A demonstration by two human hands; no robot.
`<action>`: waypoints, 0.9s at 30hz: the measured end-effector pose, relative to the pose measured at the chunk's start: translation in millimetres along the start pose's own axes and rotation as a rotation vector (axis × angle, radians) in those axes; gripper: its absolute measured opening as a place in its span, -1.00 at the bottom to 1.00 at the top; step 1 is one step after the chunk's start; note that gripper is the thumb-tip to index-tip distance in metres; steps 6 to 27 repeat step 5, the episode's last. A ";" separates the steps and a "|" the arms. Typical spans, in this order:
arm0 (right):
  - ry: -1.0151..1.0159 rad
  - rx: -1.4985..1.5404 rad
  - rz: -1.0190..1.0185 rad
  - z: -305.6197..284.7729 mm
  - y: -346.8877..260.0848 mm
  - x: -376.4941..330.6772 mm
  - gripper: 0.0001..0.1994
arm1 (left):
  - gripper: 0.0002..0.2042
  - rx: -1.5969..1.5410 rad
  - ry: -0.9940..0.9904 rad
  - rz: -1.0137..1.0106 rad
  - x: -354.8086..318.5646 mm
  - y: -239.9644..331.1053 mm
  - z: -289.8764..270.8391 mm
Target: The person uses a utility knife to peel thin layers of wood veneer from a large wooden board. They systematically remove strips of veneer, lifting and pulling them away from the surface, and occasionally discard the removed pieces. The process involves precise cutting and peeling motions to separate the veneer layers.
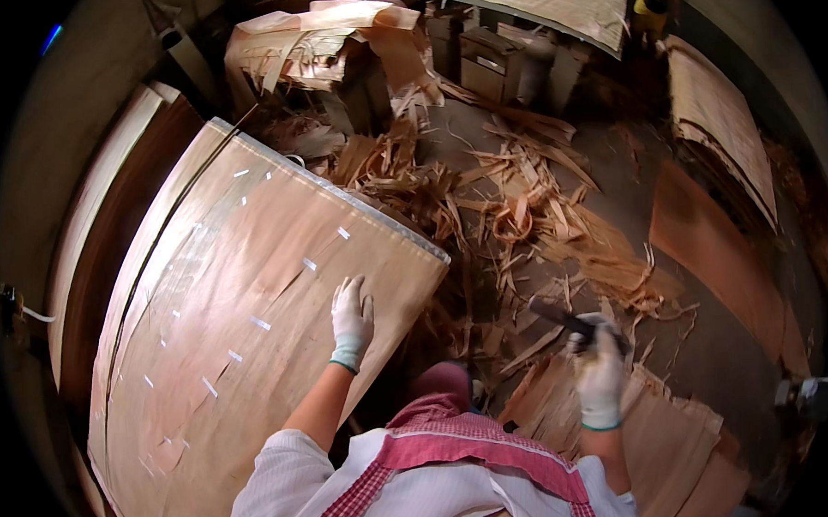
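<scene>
My left hand (351, 320), in a white glove with a green cuff, lies with its fingers stretched out on a large wood veneer sheet (222, 304). The sheet tops a wide table on my left and carries several short white strips of tape (261, 323). My right hand (599, 380), gloved the same way, is raised off to the right of the sheet. Its fingers are wrapped round a dark, elongated tool (557, 314) pointing up and left; its exact kind cannot be made out.
Torn veneer scraps (523, 207) litter the floor ahead. A dark cord (167, 218) runs along the table's left side. Loose veneer sheets (662, 442) lie low at my right. Veneer stacks (722, 125) stand far right, and draped veneer (331, 40) at the back. Another person (651, 12) is partly visible.
</scene>
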State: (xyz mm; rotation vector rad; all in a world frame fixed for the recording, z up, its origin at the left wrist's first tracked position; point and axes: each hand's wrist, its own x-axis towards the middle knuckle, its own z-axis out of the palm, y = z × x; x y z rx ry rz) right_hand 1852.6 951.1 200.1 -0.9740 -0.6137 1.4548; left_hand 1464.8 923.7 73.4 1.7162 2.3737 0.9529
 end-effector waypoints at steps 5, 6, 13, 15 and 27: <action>-0.509 0.638 -0.045 38.8 -99.1 49.8 -0.64 | -0.64 0.004 0.059 -0.089 48.1 16.3 38.2; -0.509 0.638 -0.045 38.8 -99.1 49.8 -0.64 | -0.64 0.004 0.059 -0.089 48.1 16.3 38.2; -0.509 0.638 -0.045 38.8 -99.1 49.8 -0.64 | -0.64 0.004 0.059 -0.089 48.1 16.3 38.2; -0.509 0.638 -0.045 38.8 -99.1 49.8 -0.64 | -0.64 0.004 0.059 -0.089 48.1 16.3 38.2; -0.509 0.638 -0.045 38.8 -99.1 49.8 -0.64 | -0.64 0.004 0.059 -0.089 48.1 16.3 38.2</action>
